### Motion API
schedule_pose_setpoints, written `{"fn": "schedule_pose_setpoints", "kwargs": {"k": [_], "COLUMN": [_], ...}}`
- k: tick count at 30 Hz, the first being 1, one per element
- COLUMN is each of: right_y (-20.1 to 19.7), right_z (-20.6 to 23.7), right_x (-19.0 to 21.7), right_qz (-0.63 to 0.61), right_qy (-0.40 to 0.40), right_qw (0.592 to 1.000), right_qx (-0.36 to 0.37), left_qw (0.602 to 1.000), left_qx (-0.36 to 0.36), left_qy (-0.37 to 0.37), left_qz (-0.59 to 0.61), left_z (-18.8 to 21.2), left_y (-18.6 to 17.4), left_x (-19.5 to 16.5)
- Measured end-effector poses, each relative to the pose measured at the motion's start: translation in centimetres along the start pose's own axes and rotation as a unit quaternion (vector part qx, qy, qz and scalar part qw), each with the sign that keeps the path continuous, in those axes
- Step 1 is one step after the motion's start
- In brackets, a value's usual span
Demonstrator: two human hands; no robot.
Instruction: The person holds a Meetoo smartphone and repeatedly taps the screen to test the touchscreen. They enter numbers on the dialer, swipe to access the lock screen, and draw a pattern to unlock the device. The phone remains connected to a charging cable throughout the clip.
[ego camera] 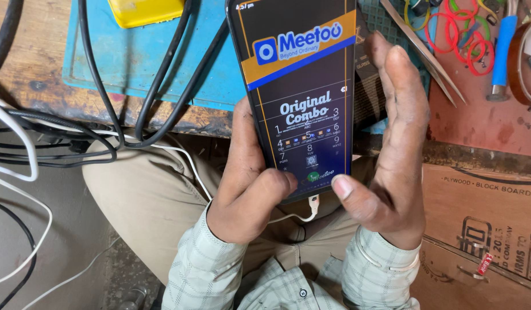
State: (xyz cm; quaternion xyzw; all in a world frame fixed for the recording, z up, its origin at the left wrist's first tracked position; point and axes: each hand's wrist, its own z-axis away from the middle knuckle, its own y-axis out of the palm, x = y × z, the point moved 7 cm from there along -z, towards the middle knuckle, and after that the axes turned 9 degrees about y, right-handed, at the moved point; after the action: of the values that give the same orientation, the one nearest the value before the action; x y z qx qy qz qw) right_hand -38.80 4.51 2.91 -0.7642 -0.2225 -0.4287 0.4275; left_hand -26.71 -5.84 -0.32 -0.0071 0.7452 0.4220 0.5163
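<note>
Black, glossy smartphone (pixel 300 97) with an orange and blue sticker film over its lit screen stands upright at centre frame, reaching to the top edge. Left hand (pixel 251 183) grips it from the lower left: fingers curled behind the body, thumb lying across the bottom edge of the screen. Right hand (pixel 392 155) stands edge-on along the phone's right side, fingers straight and together, palm turned toward the phone; its thumb tip touches the lower right corner of the screen. Whether the right fingers press the phone's edge cannot be told.

White charging cable (pixel 311 208) is plugged into the phone's bottom and trails left across the beige trousers (pixel 156 195). Checked shirt cuffs sit at bottom centre.

Blue work mat (pixel 139 63) lies on the worn wooden bench at upper left, with black cables (pixel 162 86) looping over it and a yellow plastic case (pixel 145 10) at the top edge. Upper right: steel tweezers (pixel 429 54), red rubber bands (pixel 460 37), a blue-handled tool (pixel 502 46).
</note>
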Motion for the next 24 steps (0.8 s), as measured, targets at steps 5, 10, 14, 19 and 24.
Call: {"fn": "schedule_pose_setpoints", "kwargs": {"k": [5, 10, 14, 19, 24], "right_y": [-0.4, -0.2, 0.5, 0.7, 0.8], "right_z": [0.1, 0.0, -0.5, -0.8, -0.7], "right_x": [-0.5, -0.5, 0.1, 0.8, 1.0], "right_qz": [0.001, 0.003, 0.019, -0.04, -0.057], "right_qy": [0.011, 0.012, 0.009, 0.027, 0.047], "right_qw": [1.0, 0.999, 0.999, 0.998, 0.996], "right_qx": [-0.025, -0.036, -0.026, -0.032, -0.058], "left_qw": [1.0, 1.0, 0.998, 0.998, 0.998], "left_qx": [0.01, 0.005, -0.006, -0.035, -0.019], "left_qy": [0.01, 0.023, 0.046, 0.038, 0.049], "left_qz": [-0.003, -0.002, -0.036, -0.024, -0.024], "left_z": [0.2, 0.2, 0.2, 0.0, 0.1], "left_y": [0.0, -0.1, -0.1, -0.2, 0.1], "left_x": [0.0, 0.1, 0.0, 0.4, 0.0]}}
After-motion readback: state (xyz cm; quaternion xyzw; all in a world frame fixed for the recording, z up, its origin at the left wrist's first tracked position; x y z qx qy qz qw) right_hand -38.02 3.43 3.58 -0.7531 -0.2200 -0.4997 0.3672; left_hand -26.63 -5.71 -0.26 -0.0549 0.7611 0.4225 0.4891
